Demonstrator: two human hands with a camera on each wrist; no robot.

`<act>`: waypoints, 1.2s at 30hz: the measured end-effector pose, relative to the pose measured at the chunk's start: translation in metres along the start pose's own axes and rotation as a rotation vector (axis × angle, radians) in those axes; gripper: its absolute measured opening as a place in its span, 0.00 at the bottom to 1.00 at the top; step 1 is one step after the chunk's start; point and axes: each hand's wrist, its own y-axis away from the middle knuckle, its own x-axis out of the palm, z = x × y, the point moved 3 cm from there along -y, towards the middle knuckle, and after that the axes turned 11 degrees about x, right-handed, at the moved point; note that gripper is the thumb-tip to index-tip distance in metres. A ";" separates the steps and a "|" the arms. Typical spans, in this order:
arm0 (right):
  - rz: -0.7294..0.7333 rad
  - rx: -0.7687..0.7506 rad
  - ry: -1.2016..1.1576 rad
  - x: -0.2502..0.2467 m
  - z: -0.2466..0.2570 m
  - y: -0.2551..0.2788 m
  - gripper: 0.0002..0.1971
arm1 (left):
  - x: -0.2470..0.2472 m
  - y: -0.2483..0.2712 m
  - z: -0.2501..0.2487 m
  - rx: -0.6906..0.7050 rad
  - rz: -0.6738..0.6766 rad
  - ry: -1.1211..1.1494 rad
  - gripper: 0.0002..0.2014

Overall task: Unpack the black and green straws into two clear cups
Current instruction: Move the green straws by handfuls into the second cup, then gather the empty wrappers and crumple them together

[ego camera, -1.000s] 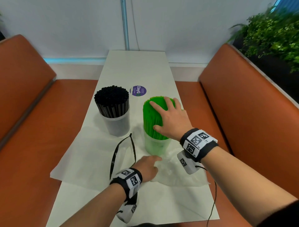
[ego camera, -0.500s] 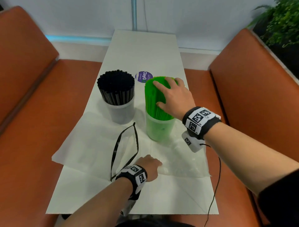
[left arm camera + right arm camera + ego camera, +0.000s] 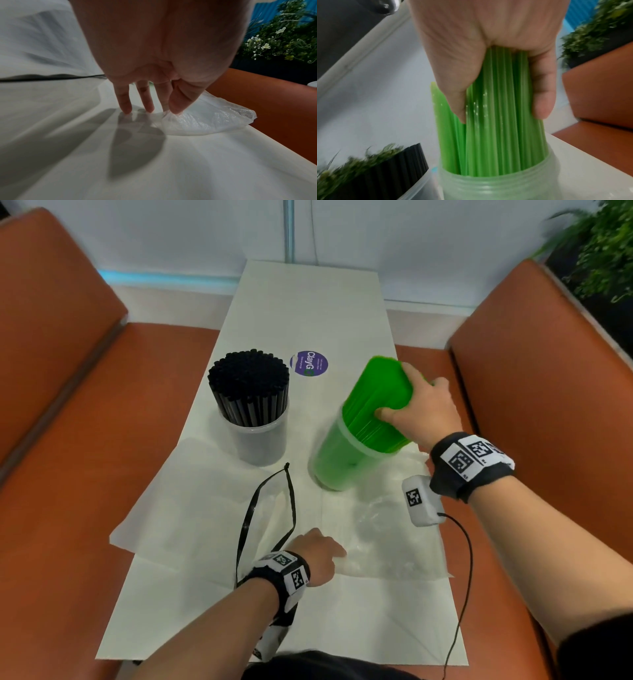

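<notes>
your right hand [image 3: 423,409] wraps the upper part of the green straws [image 3: 375,402], thumb on the near side and fingers around the far side, as the wrist view shows. your left hand [image 3: 317,554] pinches the empty clear wrapper [image 3: 205,119] between thumb and fingertips, pinning it to the white paper [image 3: 191,518] at 6 o'clock on the table [image 3: 308,296].

the green bundle stands in the right clear cup [image 3: 342,460] at about 3 o'clock from the table's centre, its long axis tilted, lower ends in the cup and tops leaning away toward 1 o'clock. the cup looks tipped with it; whether its base sits flat cannot be told. the black straws [image 3: 248,386] stand upright in the left clear cup [image 3: 255,440] at about 9 o'clock, the two cups apart.

this reads as the closing step: both colours are in their cups and you are seating the green ones. the next move calls for bringing the bundle upright and letting go gently so the cup does not tip, then clearing the wrapper. a black cord loop [image 3: 267,508] lies between your left hand and the cups.
</notes>
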 end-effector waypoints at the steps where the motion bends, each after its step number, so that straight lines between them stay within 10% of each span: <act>1: -0.016 0.048 -0.038 0.000 -0.005 -0.003 0.46 | 0.000 0.000 0.000 0.004 0.001 0.002 0.26; 11: -0.159 -0.463 0.320 0.035 0.079 0.004 0.43 | -0.004 -0.001 0.003 0.042 0.038 -0.009 0.25; 24: -0.128 -0.300 0.229 0.031 0.102 -0.032 0.41 | -0.013 0.003 -0.002 0.094 0.043 0.071 0.26; 33: -0.311 -0.588 -0.225 0.011 0.081 0.032 0.19 | -0.104 0.034 0.036 0.129 -0.875 0.209 0.15; 36: -0.046 -0.641 -0.172 0.053 0.065 0.059 0.10 | -0.106 0.044 0.061 -0.112 -0.788 -0.007 0.28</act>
